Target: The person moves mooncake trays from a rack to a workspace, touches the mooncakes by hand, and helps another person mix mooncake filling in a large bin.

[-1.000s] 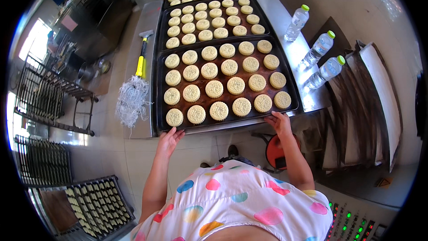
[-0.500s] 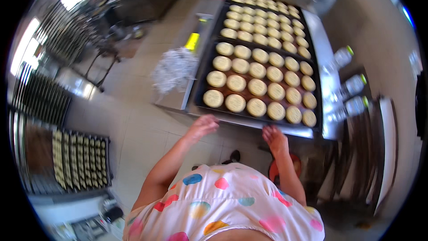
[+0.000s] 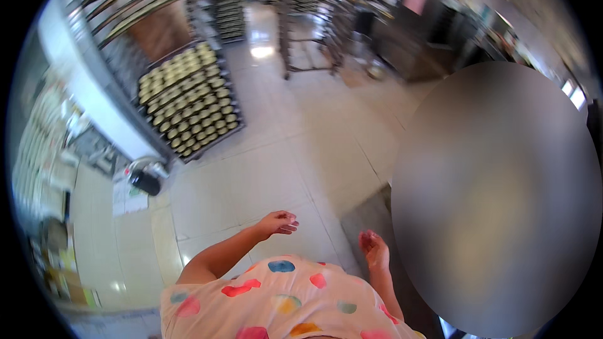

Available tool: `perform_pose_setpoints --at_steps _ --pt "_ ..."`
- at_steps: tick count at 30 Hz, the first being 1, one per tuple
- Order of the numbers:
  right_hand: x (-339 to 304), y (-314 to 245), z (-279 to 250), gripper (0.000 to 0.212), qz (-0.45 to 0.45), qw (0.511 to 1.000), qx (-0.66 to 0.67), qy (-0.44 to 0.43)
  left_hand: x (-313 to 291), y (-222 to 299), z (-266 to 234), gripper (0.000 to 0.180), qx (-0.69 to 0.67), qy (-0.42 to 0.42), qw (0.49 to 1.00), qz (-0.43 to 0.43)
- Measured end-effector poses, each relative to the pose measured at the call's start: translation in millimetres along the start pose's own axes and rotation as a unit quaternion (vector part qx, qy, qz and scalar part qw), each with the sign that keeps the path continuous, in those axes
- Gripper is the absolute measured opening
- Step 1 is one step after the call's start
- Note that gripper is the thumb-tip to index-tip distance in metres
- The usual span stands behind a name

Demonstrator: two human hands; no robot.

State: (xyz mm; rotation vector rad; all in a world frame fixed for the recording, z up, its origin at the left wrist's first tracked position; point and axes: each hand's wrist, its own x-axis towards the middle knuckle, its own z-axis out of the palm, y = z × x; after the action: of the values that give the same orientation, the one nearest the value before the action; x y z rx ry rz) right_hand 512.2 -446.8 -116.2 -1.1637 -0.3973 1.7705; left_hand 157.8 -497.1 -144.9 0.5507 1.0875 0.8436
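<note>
My left hand (image 3: 278, 223) hangs in the air over the tiled floor, fingers loosely bent and apart, with nothing in it. To its right, my right hand (image 3: 375, 250) also hovers empty with slightly curled fingers, beside the edge of a grey surface (image 3: 367, 220). Neither hand touches anything. Ahead on the left, well beyond my hands, trays of round pale pastries (image 3: 191, 100) sit low in a metal rack (image 3: 122, 103). A large blurred oval covers the right side and hides whatever lies behind it.
Tiled floor (image 3: 251, 163) stretches ahead. More tall tray racks (image 3: 226, 6) stand at the back, near an upright metal trolley (image 3: 308, 44). A dark steel cabinet (image 3: 411, 41) is at the back right. A black container (image 3: 146, 181) stands by the white post (image 3: 100, 94) at left.
My view has turned left, away from the trays of pastries on the metal table. Both hands have come away from the table's front edge, and the rack of trays now appears nearer ahead.
</note>
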Motion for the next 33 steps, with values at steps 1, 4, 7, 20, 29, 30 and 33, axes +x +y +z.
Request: perform_pose_setpoints --at_steps 1,4,7,20,29,30,33 --pt "8.2 5.8 26.2 0.028 0.021 0.999 -0.033 -0.026 -19.7 3.7 -18.1 0.040 -0.029 0.026 0.999 0.016" --pt "30.9 19.2 115.6 0.028 0.054 0.985 -0.108 -0.120 -63.7 9.7 -62.3 0.041 -0.110 0.099 0.986 0.079" --pt "63.0 33.5 207.2 0.029 0.072 0.961 -0.163 -0.210 -92.5 28.0 -97.3 0.039 -0.152 0.154 0.966 0.144" --pt "256.1 66.0 559.7 0.042 0.108 0.895 -0.185 -0.392 -118.1 284.0 -349.3 0.037 -0.166 0.286 0.854 0.402" --pt "321.0 77.0 870.5 0.057 0.043 0.819 -0.195 -0.538 -178.4 434.4 -530.6 0.043 -0.172 0.411 0.746 0.495" --pt "324.1 80.3 901.9 0.057 0.037 0.812 -0.193 -0.549 -185.6 447.3 -548.8 0.044 -0.173 0.418 0.738 0.501" --pt "332.4 89.9 993.5 0.058 0.026 0.804 -0.179 -0.566 -207.5 491.5 -609.0 0.048 -0.166 0.415 0.725 0.524"
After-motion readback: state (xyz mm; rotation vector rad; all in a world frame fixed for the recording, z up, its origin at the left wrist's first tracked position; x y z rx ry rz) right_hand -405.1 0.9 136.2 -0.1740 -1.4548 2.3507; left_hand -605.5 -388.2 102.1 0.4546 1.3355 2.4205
